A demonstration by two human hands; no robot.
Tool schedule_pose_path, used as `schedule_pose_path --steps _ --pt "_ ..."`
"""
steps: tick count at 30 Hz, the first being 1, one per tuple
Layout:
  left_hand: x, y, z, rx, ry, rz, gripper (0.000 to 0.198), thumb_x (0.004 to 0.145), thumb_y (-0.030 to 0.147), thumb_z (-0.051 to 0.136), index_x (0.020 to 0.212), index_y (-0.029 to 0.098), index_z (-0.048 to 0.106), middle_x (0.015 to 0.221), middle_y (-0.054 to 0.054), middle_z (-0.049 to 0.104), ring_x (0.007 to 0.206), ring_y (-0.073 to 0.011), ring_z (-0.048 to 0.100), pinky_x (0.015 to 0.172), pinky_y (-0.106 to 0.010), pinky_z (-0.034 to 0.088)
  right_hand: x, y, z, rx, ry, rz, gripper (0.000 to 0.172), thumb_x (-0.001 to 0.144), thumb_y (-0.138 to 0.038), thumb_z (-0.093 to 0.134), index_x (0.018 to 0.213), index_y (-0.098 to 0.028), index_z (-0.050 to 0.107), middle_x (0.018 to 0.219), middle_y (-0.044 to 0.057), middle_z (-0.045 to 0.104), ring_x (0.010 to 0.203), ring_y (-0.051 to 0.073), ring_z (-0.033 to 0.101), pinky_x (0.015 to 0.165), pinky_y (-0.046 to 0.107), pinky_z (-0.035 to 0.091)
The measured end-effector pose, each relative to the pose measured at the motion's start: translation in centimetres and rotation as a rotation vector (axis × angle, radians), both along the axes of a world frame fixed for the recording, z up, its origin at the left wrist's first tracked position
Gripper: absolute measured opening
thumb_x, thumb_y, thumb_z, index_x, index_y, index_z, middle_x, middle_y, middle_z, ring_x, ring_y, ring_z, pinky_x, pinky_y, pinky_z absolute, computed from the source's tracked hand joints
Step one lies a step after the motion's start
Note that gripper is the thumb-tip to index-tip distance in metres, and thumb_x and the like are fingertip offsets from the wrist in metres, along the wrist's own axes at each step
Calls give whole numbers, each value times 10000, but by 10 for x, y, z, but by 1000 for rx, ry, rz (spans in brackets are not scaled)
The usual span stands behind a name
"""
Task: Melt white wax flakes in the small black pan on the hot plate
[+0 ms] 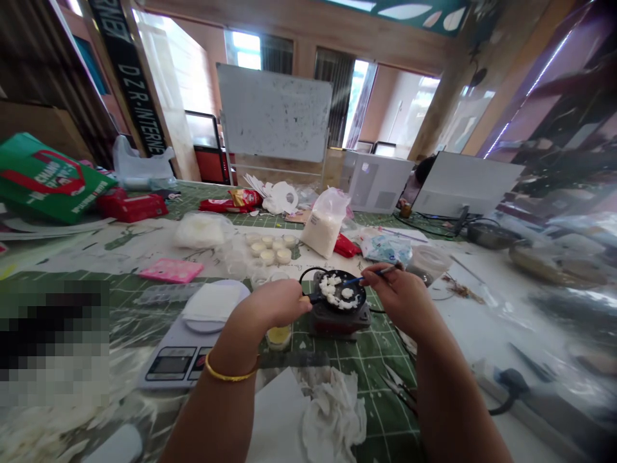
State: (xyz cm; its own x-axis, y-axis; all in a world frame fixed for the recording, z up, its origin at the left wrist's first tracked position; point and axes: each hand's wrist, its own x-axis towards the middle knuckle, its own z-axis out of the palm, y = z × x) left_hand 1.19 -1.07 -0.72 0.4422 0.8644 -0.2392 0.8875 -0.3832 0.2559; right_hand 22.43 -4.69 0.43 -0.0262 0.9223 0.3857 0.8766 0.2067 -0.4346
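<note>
A small black pan point(362, 297) rests on a little electric hot plate point(337, 325). White lumps point(330, 286), perhaps wax, lie in the pan, mostly around its rim. My left hand point(284, 302) is closed around the pan's handle at its left side. In my right hand point(393, 289) is a thin blue stick-like tool point(354, 281), its tip reaching down into the pan among the lumps. Just below my left hand stands a small clear cup point(278, 337) with yellowish contents. What the tool's tip looks like is hidden by its small size.
Left of the pan sits a kitchen scale point(176, 366) with white sheets on it. Several cream-filled cups point(270, 247) and a bag of white granules point(324, 225) stand behind. Scissors point(398, 386) lie near my right forearm, crumpled tissue point(335, 418) in front. A power strip point(506, 399) is at right.
</note>
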Motion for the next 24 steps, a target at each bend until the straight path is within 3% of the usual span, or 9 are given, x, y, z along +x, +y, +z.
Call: schedule_pose_path --steps 3,7,11,15,24 --pt "0 0 1 3 -2 1 378 721 454 361 664 152 580 623 -57 565 504 -137 456 443 -250 258 -11 -2 -2 74 103 43 264 825 -355 410 885 -206 619 815 26 674 796 171 598 705 259 395" --pt "0 -2 3 10 -2 2 380 723 459 349 664 154 569 630 -59 558 511 -146 460 439 -255 261 -19 -1 -4 -30 49 127 254 825 -327 406 864 -203 624 793 24 675 746 167 604 666 255 401" --pt "0 -2 4 -10 -11 10 364 724 440 347 656 157 564 648 -62 568 518 -145 469 452 -258 280 -15 0 -4 -28 -11 68 257 822 -326 410 795 -203 635 760 17 672 734 166 602 661 253 392" --pt "-1 -1 2 -8 -16 18 363 720 447 351 661 157 561 621 -51 553 503 -136 459 439 -248 268 -19 0 -6 27 42 81 254 828 -335 407 882 -207 620 792 14 674 756 158 601 667 241 394" --pt "-1 1 -3 8 -23 11 387 724 468 352 641 158 568 609 -50 568 495 -132 457 455 -251 277 -17 -2 -3 -54 -42 68 283 829 -360 388 819 -212 628 801 14 668 764 173 601 662 252 381"
